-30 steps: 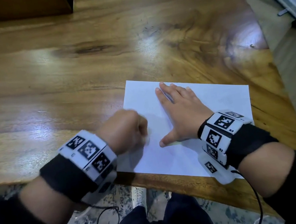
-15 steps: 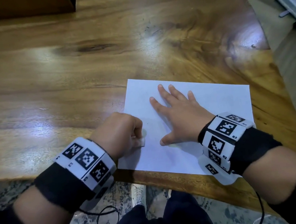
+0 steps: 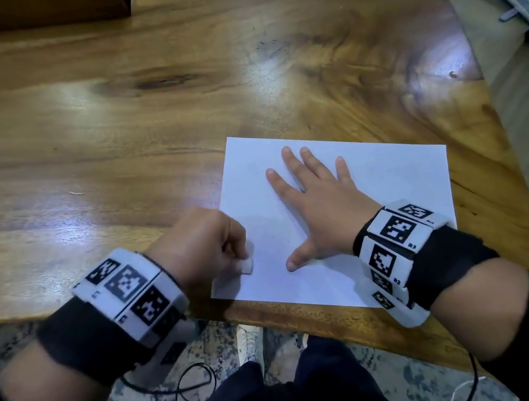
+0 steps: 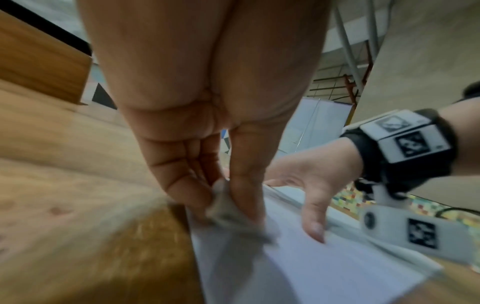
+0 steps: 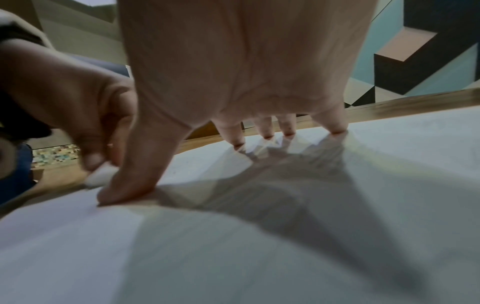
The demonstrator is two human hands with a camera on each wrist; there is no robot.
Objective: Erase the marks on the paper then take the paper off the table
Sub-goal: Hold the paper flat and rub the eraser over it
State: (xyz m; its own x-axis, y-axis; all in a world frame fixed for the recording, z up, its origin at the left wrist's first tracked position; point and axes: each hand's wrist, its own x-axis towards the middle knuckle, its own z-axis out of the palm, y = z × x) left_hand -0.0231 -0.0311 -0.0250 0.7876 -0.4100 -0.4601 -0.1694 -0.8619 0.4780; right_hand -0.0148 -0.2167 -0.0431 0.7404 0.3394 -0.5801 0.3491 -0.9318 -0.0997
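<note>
white paper (image 3: pixel 391 201) lies at the wooden table's (image 3: pixel 106 128) near right corner, long axis running left to right, slightly skewed. my left hand (image 3: pixel 201 245) pinches a small white eraser (image 3: pixel 247 266) on its near left corner; my right hand (image 3: pixel 322 201) presses flat, fingers spread. bare wood stretches beyond. wrist tags read r2, r3.

Paper (image 3: pixel 380 216) on table (image 3: pixel 107 138), under right hand (image 3: pixel 322 205); eraser (image 3: pixel 246 265) in left hand (image 3: pixel 197 245), left of right thumb.
</note>
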